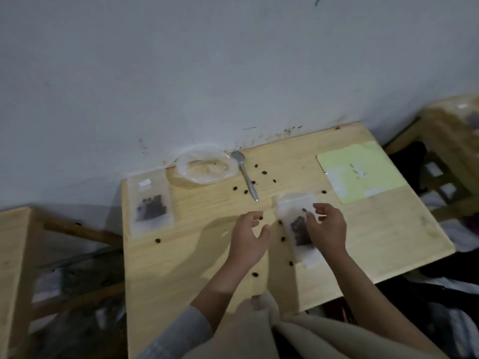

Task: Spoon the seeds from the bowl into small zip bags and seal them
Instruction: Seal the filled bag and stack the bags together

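Looking down at the worktop (pixel 363 242), I judge the job well along but not finished. One zip bag (pixel 150 203) holding dark seeds lies flat at the far left, apart from everything else, and looks filled; whether its strip is pressed closed I cannot tell. A second zip bag (pixel 298 226), also with a clump of seeds inside, lies between my hands. My right hand (pixel 328 228) hovers at its right edge with fingers loosely curled, gripping nothing that I can make out. My left hand (pixel 248 237) is just left of that bag, fingers relaxed and apart, holding nothing. The spoon (pixel 247 177) lies idle on the wood near the wall, and the clear bowl (pixel 207 165) beside it shows no dark seeds, though the view is dim. Loose seeds (pixel 264 172) are scattered across the wood around the spoon and the near bag. What remains, by my reading, is sealing the near bag and gathering the strays.
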Motion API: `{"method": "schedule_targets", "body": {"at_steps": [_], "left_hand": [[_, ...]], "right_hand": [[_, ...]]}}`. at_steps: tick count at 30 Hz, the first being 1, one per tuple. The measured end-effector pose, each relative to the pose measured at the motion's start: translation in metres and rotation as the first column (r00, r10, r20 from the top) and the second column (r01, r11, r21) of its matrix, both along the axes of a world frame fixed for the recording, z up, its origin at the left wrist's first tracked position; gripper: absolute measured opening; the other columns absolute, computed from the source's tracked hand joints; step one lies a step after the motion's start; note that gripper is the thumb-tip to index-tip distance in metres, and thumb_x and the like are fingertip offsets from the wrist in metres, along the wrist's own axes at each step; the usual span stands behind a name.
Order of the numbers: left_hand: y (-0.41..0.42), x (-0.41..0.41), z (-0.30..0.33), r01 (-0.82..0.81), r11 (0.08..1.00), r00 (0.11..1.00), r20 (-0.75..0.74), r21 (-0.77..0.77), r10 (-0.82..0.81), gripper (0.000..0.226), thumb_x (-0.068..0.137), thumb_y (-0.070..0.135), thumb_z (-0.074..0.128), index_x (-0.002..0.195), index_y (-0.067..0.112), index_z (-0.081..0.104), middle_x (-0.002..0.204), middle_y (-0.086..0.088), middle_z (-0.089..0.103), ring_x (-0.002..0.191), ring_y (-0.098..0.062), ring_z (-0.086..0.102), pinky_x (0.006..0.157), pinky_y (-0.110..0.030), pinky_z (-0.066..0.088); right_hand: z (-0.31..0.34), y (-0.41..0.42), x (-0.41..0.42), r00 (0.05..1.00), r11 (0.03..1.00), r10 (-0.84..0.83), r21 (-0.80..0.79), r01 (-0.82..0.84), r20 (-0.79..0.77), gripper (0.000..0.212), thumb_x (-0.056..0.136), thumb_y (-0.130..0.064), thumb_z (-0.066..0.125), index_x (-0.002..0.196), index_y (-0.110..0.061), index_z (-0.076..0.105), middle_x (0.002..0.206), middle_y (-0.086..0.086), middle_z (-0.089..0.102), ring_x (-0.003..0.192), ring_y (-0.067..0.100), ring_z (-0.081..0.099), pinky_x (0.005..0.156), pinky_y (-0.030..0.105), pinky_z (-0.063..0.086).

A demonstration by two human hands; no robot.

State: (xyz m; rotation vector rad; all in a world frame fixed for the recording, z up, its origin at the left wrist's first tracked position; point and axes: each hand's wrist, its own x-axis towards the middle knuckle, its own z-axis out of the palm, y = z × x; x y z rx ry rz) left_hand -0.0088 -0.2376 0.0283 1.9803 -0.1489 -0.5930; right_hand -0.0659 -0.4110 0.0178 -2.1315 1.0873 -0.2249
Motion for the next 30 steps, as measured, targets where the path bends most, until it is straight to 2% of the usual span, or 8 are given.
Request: {"method": "schedule_targets", "body": {"at_steps": [6,10,13,17,22,25,27,30], "left_hand": [[-0.062,-0.014,-0.014,0.065,0.988,0.992,-0.12,0.142,-0.048,0.04,0.09,0.023,0.06,0.129,0.016,0.052,0.131,-0.001,0.053,0.115,-0.013,0.054,0.088,-0.021,0.044],[-0.082,-0.013,-0.016,-0.009,0.969,0.994,-0.1,0.246,0.035,0.037,0.091,0.021,0.06,0.127,0.011,0.055,0.128,-0.005,0.055,0.113,-0.016,0.056,0.088,-0.021,0.043],[-0.087,-0.01,-0.013,-0.101,0.958,0.993,-0.024,0.268,0.112,0.034,0.089,0.018,0.062,0.123,0.01,0.06,0.123,-0.005,0.06,0.108,-0.016,0.059,0.087,-0.02,0.044],[-0.097,-0.007,-0.007,-0.151,0.953,0.986,0.113,0.261,0.125,0.034,0.087,0.014,0.064,0.121,0.009,0.062,0.121,-0.005,0.062,0.095,-0.014,0.062,0.088,-0.026,0.05],[-0.111,-0.004,0.004,-0.165,0.982,0.979,0.134,0.095,0.151,0.033,0.084,0.013,0.069,0.116,0.02,0.064,0.113,0.006,0.062,0.085,-0.003,0.061,0.075,-0.015,0.05],[-0.118,0.003,0.01,-0.146,0.988,0.989,0.024,-0.041,0.147,0.035,0.085,0.006,0.068,0.109,0.031,0.064,0.107,0.012,0.061,0.078,0.011,0.057,0.067,-0.008,0.047],[-0.123,0.008,0.013,-0.163,0.975,0.985,-0.085,-0.149,0.151,0.039,0.085,0.0,0.065,0.107,0.032,0.064,0.113,0.012,0.062,0.09,0.014,0.055,0.074,-0.009,0.048],[-0.129,0.014,0.014,-0.234,0.938,0.965,-0.176,-0.257,0.193,0.04,0.085,-0.005,0.063,0.103,0.031,0.064,0.115,0.014,0.064,0.109,0.005,0.057,0.088,-0.02,0.05]], "right_hand": [[-0.016,-0.051,-0.01,0.958,0.991,0.121,0.085,-0.102,-0.261,0.047,0.084,-0.025,0.064,0.125,-0.003,0.056,0.118,0.018,0.06,0.108,0.034,0.057,0.086,0.04,0.048],[-0.019,-0.063,-0.007,0.948,0.973,0.221,0.112,-0.2,-0.228,0.036,0.083,-0.017,0.065,0.109,0.007,0.062,0.104,0.023,0.065,0.092,0.036,0.061,0.078,0.039,0.052],[-0.017,-0.071,-0.004,0.957,0.967,0.236,0.142,-0.213,-0.17,0.037,0.084,-0.019,0.065,0.116,-0.001,0.06,0.104,0.014,0.065,0.092,0.028,0.062,0.074,0.025,0.043],[-0.019,-0.078,-0.002,0.961,0.958,0.251,0.173,-0.23,-0.114,0.039,0.085,-0.023,0.066,0.119,-0.008,0.058,0.111,0.009,0.061,0.091,0.023,0.061,0.076,0.024,0.042],[-0.011,-0.084,0.001,0.986,0.958,0.165,0.236,-0.162,0.008,0.042,0.086,-0.022,0.066,0.125,-0.011,0.054,0.108,0.004,0.059,0.085,0.016,0.061,0.073,0.022,0.042],[-0.007,-0.096,0.002,0.988,0.942,0.144,0.296,-0.156,0.062,0.035,0.085,-0.02,0.067,0.119,-0.012,0.058,0.101,0.001,0.061,0.073,0.005,0.058,0.069,0.019,0.042],[-0.005,-0.11,0.006,0.984,0.94,0.155,0.293,-0.173,0.085,0.029,0.084,-0.02,0.069,0.112,-0.013,0.062,0.097,0.001,0.063,0.069,0.003,0.058,0.067,0.019,0.043],[-0.008,-0.146,0.017,0.994,0.973,0.072,0.212,-0.089,0.084,0.021,0.084,-0.018,0.068,0.104,-0.011,0.068,0.088,0.003,0.067,0.073,0.015,0.063,0.071,0.025,0.047]]}}
